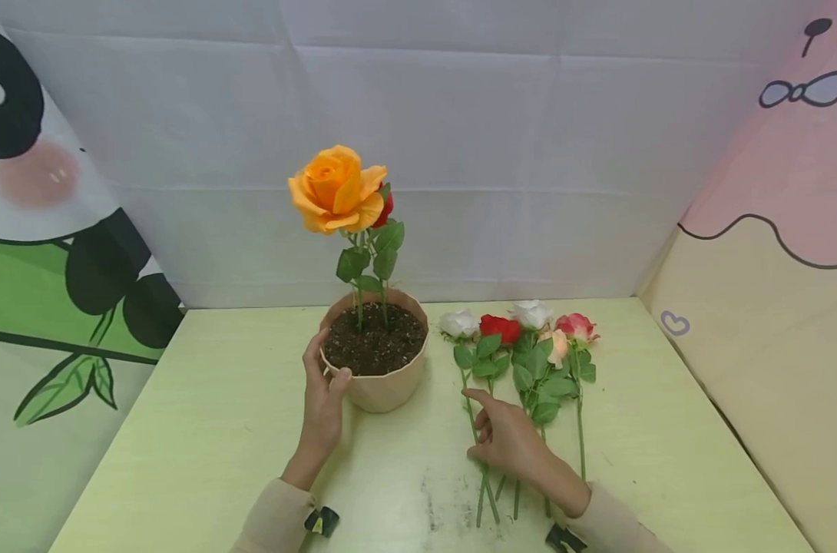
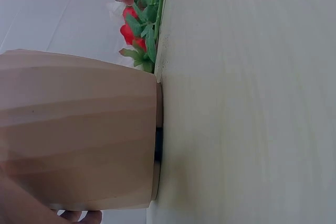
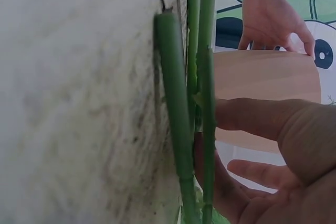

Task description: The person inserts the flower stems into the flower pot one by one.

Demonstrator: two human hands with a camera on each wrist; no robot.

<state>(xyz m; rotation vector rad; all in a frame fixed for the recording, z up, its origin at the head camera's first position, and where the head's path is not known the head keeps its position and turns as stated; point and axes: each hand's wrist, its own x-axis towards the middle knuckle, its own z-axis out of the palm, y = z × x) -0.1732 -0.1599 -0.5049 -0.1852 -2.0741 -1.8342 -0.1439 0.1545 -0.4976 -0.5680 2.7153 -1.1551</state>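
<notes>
A beige flowerpot [image 1: 385, 393] full of dark soil [image 1: 373, 349] stands on the table. An orange rose [image 1: 337, 190] and a red rose [image 1: 387, 206], partly hidden behind it, rise upright from the soil. My left hand [image 1: 324, 407] holds the pot at its left side, thumb at the front rim, fingers along the wall. My right hand [image 1: 511, 438] reaches over the lying roses, thumb and index finger spread apart with their tips at the stem [image 1: 470, 411] of the leftmost white rose [image 1: 459, 323]. In the right wrist view, green stems [image 3: 208, 77] pass close by my thumb [image 3: 252, 113].
Beside the white rose lie a red rose [image 1: 500, 329], another white rose [image 1: 531, 314], a peach rose [image 1: 557, 347] and a pink rose [image 1: 577, 327], their leaves overlapping. Soil crumbs [image 1: 431, 507] dot the table front. A white cloth backdrop [image 1: 494, 153] hangs behind.
</notes>
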